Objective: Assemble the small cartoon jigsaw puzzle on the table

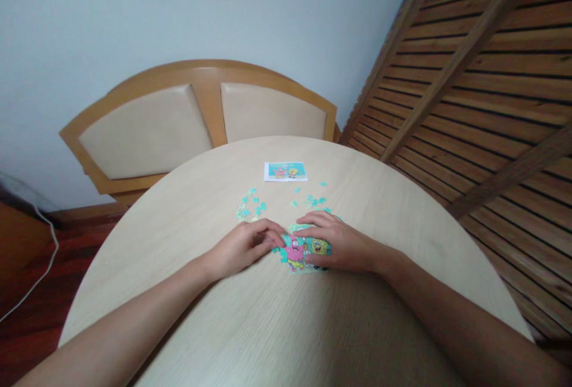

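Observation:
A partly joined jigsaw puzzle (295,253) lies flat on the table, showing a pink starfish and a yellow sponge figure on turquoise. My right hand (346,244) rests over its right side, fingers spread and lying on the picture, covering part of it. At the puzzle's left edge, my left hand (248,247) has its thumb and fingers drawn together in a pinch. A small turquoise puzzle piece (276,250) shows at those fingertips, mostly hidden by them.
Loose puzzle pieces (245,208) lie beyond my left hand, and more turquoise pieces (316,200) beyond my right. A printed picture card (286,172) sits farther back on the round wooden table (214,327). Behind stand a padded chair (147,130) and a slatted wooden screen (482,77).

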### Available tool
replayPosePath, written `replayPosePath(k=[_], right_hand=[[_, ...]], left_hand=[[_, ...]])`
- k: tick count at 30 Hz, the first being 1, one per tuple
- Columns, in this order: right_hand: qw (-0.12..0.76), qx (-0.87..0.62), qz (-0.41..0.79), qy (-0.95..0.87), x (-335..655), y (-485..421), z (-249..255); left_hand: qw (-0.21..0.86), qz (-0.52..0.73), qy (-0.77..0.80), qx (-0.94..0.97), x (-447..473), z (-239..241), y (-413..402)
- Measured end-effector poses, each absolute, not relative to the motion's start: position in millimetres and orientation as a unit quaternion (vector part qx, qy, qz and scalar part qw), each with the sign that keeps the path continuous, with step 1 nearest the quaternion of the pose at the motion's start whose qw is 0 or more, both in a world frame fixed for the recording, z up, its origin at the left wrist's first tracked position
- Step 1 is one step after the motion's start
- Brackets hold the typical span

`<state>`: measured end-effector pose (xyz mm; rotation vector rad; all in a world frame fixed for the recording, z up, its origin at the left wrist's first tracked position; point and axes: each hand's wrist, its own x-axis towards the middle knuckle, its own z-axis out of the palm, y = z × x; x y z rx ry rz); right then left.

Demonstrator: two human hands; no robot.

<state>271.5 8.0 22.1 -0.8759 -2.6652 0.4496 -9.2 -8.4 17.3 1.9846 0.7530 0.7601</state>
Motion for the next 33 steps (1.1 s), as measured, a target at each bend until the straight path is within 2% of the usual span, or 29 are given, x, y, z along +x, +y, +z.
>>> replayPosePath(k=[4, 10, 16, 23, 33], right_hand=[[0.147, -0.305, 0.156, -0.928, 270.8, 7.8, 22.5], [0.163, -0.3, 0.164, -0.925, 269.9, 7.3, 23.1], [0.155, -0.305, 0.163, -0.925, 270.5, 8.1, 21.3], [0.159, -0.304, 0.169, -0.924, 271.9, 8.6, 19.7], [0.164, -0.303, 0.169, -0.924, 271.1, 8.7, 20.1]], left_hand=[[0.441, 0.295, 0.3, 0.793, -6.6, 17.5, -12.2], [0.405, 0.281, 0.307, 0.814, -4.5, 23.0, -15.1], [0.273, 0.236, 0.32, 0.876, -4.6, 28.1, -18.3], [0.171, 0.194, 0.338, 0.905, -9.6, 34.0, -18.5], [0.198, 0.169, 0.303, 0.917, -10.2, 36.5, -17.9]])
